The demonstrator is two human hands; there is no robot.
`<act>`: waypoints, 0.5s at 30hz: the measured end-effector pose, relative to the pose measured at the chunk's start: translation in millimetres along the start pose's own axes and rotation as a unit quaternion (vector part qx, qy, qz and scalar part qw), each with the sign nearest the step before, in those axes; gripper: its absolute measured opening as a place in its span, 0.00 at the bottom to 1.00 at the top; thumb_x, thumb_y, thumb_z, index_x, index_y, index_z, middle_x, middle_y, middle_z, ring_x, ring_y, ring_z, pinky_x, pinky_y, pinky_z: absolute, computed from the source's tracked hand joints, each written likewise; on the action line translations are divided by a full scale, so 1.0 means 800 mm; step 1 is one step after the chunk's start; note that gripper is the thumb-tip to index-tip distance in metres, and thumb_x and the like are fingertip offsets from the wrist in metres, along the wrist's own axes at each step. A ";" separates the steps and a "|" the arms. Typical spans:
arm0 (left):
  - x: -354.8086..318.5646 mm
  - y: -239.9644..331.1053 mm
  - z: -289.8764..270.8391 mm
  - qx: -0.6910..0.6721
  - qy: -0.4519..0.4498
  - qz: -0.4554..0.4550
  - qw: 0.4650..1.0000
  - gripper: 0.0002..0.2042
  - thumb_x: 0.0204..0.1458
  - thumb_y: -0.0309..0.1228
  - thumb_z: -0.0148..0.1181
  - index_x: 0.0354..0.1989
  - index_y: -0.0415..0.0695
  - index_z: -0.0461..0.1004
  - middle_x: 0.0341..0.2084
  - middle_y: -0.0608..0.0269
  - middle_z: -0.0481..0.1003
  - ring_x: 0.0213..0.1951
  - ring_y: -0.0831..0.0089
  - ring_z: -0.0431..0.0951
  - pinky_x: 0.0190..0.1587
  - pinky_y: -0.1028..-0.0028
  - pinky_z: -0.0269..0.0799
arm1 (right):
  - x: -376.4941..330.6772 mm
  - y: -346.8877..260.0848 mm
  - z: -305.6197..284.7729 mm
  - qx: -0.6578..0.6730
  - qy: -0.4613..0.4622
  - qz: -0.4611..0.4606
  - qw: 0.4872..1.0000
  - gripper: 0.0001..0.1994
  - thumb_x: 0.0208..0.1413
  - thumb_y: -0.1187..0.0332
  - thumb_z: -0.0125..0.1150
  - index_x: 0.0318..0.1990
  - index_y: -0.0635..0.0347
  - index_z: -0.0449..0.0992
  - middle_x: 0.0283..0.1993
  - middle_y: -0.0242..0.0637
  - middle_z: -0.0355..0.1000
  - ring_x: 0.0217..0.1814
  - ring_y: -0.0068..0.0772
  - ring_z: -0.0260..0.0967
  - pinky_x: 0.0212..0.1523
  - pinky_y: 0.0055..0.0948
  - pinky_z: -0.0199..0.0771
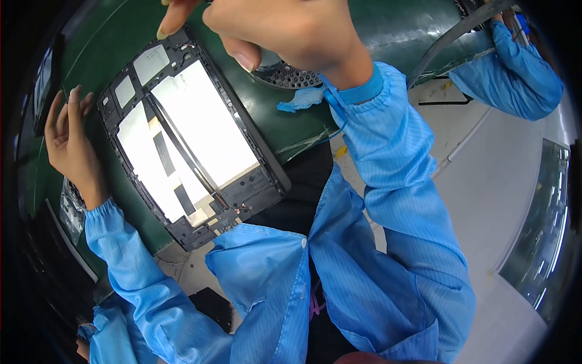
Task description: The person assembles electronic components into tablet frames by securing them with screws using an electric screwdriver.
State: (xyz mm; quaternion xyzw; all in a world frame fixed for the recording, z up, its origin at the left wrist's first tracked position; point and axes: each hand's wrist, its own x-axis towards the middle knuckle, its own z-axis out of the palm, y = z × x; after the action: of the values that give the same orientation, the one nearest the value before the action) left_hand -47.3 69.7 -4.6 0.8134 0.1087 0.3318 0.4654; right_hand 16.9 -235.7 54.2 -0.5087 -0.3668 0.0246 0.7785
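An opened tablet (209, 130) lies tilted on the green table, its black frame around bright silvery plates and a dark ribbon cable running lengthwise. Beside its left edge is my left hand (71, 142), fingers raised and apart, holding nothing. Over the tablet's far end reaches my right hand (285, 30) with curled fingers. One fingertip comes down near the tablet's top corner; the upper edge of the view cuts off part of the fingers, so what they grip cannot be made out. A blue band and cord circle my right wrist.
Right of the tablet are a round perforated metal piece (288, 77) and a crumpled blue cloth strip (303, 99). A grey cable (451, 41) arcs past a co-worker's blue sleeve (509, 79). A clear plastic bag (71, 212) lies at the left; another person's sleeve (115, 330) shows lower left.
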 end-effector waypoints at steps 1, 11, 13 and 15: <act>-0.001 0.008 0.003 0.001 -0.010 -0.001 1.000 0.16 0.62 0.31 0.60 0.53 0.33 0.75 0.46 0.48 0.80 0.48 0.64 0.82 0.55 0.70 0.76 | 0.000 -0.004 0.002 -0.001 0.001 -0.001 1.000 0.11 0.48 0.81 0.58 0.40 0.70 0.78 0.34 0.39 0.79 0.31 0.23 0.75 0.28 0.24 0.76; -0.001 0.023 0.039 -0.150 -0.144 -0.077 0.975 0.14 0.63 0.31 0.58 0.52 0.35 0.77 0.45 0.53 0.81 0.47 0.73 0.80 0.54 0.77 0.73 | -0.003 -0.020 0.001 0.007 -0.017 0.105 0.994 0.13 0.49 0.82 0.57 0.44 0.70 0.77 0.37 0.41 0.79 0.23 0.21 0.72 0.22 0.22 0.72; -0.005 0.018 0.037 -0.165 -0.160 -0.100 0.968 0.14 0.63 0.31 0.59 0.52 0.34 0.76 0.43 0.54 0.81 0.47 0.73 0.80 0.53 0.77 0.73 | 0.003 -0.028 0.009 0.009 0.013 0.091 0.996 0.17 0.48 0.84 0.55 0.48 0.73 0.75 0.42 0.46 0.78 0.18 0.20 0.69 0.17 0.20 0.68; -0.007 0.026 0.032 -0.180 -0.164 -0.123 0.962 0.14 0.63 0.31 0.59 0.52 0.34 0.76 0.42 0.55 0.81 0.45 0.74 0.80 0.51 0.78 0.73 | 0.010 -0.045 0.021 -0.008 0.016 0.100 0.995 0.17 0.47 0.85 0.53 0.48 0.75 0.73 0.43 0.50 0.78 0.16 0.21 0.68 0.16 0.21 0.68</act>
State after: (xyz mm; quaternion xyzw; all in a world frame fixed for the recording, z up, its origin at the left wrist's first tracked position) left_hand -37.8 38.0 0.9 0.7397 0.0687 0.1484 0.6527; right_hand 1.1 -236.8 91.5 -0.5495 -0.3022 0.0911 0.7736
